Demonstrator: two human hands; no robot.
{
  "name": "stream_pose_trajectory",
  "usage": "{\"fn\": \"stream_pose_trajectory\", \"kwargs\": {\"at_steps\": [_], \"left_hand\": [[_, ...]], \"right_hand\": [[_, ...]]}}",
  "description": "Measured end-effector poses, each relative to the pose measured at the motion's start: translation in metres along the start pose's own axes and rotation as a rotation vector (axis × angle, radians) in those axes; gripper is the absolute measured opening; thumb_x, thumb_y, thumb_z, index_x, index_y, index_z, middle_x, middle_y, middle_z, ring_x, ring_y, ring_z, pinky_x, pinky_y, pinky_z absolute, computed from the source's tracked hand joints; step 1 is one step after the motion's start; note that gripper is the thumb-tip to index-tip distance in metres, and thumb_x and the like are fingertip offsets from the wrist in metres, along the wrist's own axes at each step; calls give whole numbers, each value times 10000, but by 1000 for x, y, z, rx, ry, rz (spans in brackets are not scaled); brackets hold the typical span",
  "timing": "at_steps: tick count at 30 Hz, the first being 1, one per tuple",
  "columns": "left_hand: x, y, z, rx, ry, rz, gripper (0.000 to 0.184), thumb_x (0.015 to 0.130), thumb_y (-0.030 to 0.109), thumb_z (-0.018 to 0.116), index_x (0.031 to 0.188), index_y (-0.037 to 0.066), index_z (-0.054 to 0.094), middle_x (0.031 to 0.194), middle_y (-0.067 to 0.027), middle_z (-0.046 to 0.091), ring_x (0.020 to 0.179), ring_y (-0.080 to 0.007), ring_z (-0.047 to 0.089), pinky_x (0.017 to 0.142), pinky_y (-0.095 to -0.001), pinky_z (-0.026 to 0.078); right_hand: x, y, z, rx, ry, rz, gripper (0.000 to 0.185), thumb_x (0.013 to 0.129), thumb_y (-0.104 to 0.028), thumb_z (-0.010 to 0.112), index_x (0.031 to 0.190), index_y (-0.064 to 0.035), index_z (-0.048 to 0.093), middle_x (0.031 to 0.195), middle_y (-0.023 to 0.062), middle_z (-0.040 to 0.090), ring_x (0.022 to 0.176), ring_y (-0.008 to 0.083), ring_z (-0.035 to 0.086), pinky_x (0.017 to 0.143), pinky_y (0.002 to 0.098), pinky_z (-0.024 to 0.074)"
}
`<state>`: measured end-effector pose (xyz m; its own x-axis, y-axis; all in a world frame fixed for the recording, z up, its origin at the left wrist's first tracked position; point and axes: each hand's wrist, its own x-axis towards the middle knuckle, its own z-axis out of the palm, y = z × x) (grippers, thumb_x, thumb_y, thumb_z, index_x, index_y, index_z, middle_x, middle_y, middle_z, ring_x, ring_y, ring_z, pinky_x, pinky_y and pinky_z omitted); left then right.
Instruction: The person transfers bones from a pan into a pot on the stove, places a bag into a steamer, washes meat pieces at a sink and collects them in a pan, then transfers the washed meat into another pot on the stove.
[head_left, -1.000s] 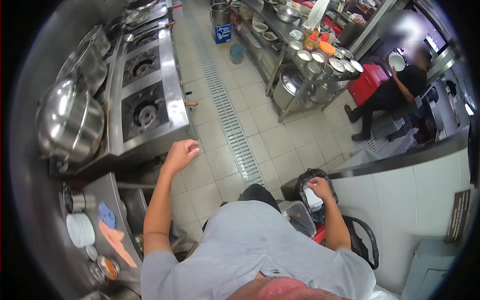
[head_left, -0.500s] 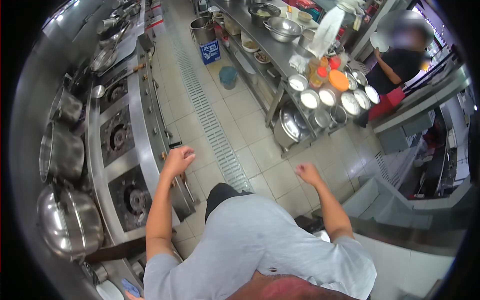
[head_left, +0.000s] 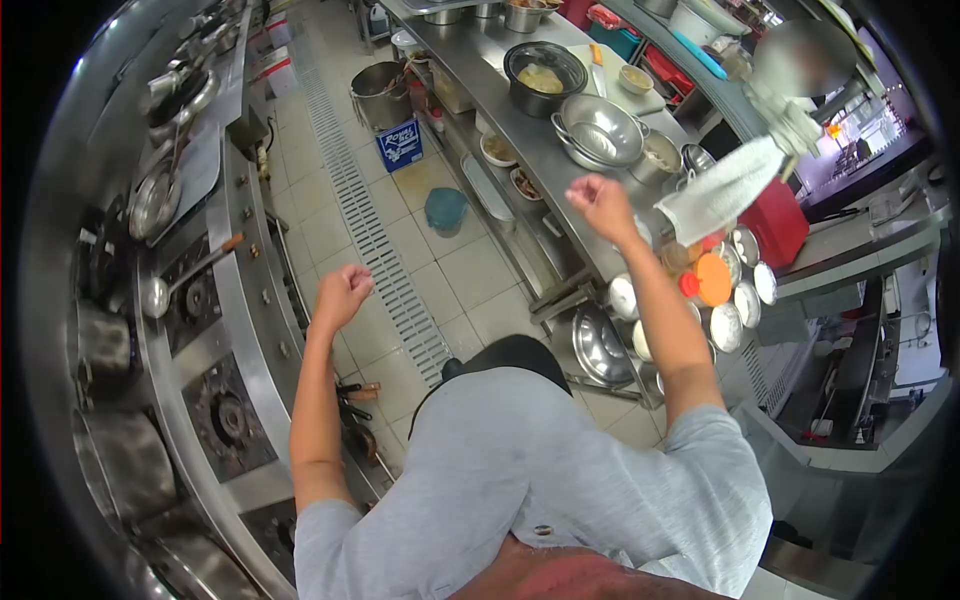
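Observation:
My left hand [head_left: 343,293] is in mid-air beside the stove on the left, its fingers curled in and nothing visible in them. My right hand [head_left: 602,208] is raised near the edge of the steel worktable [head_left: 485,72], fingers also curled with nothing seen in them. Just beyond it on the table are a perforated metal colander [head_left: 612,128] and a black pot [head_left: 528,98] with pale food inside. A white cloth [head_left: 715,200] hangs to the right of this hand. An orange-lidded jar [head_left: 714,280] and several round white-topped containers stand beside my right forearm.
Gas burners [head_left: 232,420] and a ladle [head_left: 156,297] line the left side. A grated floor drain [head_left: 360,225] runs up the aisle, with a teal bin [head_left: 446,208] and a blue box [head_left: 400,146] beside it. Another person [head_left: 800,60] stands beyond the worktable.
I have moved forward along the aisle, and the worktable now appears nearer. My right hand has risen from over the floor to beside the table edge. My left hand is slightly higher.

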<state>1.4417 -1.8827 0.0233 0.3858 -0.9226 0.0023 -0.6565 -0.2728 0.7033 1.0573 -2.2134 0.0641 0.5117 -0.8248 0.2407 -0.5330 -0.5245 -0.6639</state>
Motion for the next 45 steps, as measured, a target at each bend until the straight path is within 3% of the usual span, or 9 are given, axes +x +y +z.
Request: {"fn": "stream_pose_trajectory", "kwargs": {"at_steps": [6, 12, 15, 21, 25, 28, 30, 36, 45], "left_hand": [[188, 35, -3, -71, -25, 46, 215, 868, 152, 720, 1010, -1, 670, 702, -50, 637, 627, -107, 565, 600, -284, 471], [340, 88, 12, -57, -52, -5, 185, 879, 124, 706, 1002, -7, 663, 711, -37, 637, 621, -96, 566, 581, -279, 465], [416, 94, 24, -37, -112, 2, 184, 896, 133, 704, 1025, 7, 664, 750, -10, 635, 660, -74, 548, 603, -261, 460], [534, 118, 60, 33, -120, 148, 206, 883, 150, 715, 1023, 11, 659, 750, -48, 656, 655, -107, 572, 619, -289, 482], [608, 150, 105, 116, -114, 308, 240, 849, 166, 722, 1038, 28, 668, 863, -128, 705, 738, -291, 669, 667, -375, 523], [649, 193, 152, 190, -105, 406, 321, 835, 197, 720, 1105, 45, 634, 993, -186, 689, 928, -323, 677, 764, -431, 538], [675, 207, 194, 299, -173, 445, 372, 827, 150, 696, 1173, 62, 592, 1034, -225, 661, 1016, -345, 657, 836, -446, 544], [714, 195, 290, 339, -268, 301, 384, 788, 109, 679, 1146, 14, 580, 1008, -235, 662, 977, -391, 668, 846, -469, 557], [734, 212, 247, 15, -300, 446, 271, 737, 202, 685, 935, 17, 682, 978, -235, 697, 972, -384, 679, 802, -414, 560]], "right_hand": [[213, 37, -3, -123, 167, -37, 356, 809, -283, 797, 1037, -26, 706, 805, 116, 713, 729, 231, 687, 700, 350, 542], [412, 132, 44, -360, 211, -62, 476, 827, -367, 757, 1183, -66, 662, 1000, 175, 702, 987, 339, 685, 871, 443, 546], [464, 161, 61, -444, -19, -2, 483, 822, -386, 743, 1186, -79, 659, 1108, 203, 678, 1051, 367, 660, 927, 463, 530], [500, 165, 46, -317, -27, -89, 305, 782, -262, 725, 986, -34, 721, 860, 157, 711, 852, 314, 687, 793, 415, 540], [507, 149, -10, -60, 79, 152, 282, 778, -226, 738, 978, -28, 738, 818, 125, 728, 728, 213, 697, 709, 329, 540], [507, 165, -48, -213, 179, 103, 286, 777, -217, 763, 995, -34, 742, 840, 119, 741, 741, 173, 703, 723, 296, 531], [500, 165, -63, -252, 151, 289, 319, 797, -280, 729, 1036, -70, 719, 924, 113, 727, 832, 220, 697, 771, 330, 522], [468, 173, -78, -274, 90, 382, 359, 825, -343, 712, 1081, -93, 687, 997, 100, 707, 889, 251, 683, 804, 348, 514], [454, 186, -74, -252, 121, 388, 354, 818, -310, 736, 1083, -80, 688, 987, 117, 710, 889, 260, 691, 795, 359, 523]]}}
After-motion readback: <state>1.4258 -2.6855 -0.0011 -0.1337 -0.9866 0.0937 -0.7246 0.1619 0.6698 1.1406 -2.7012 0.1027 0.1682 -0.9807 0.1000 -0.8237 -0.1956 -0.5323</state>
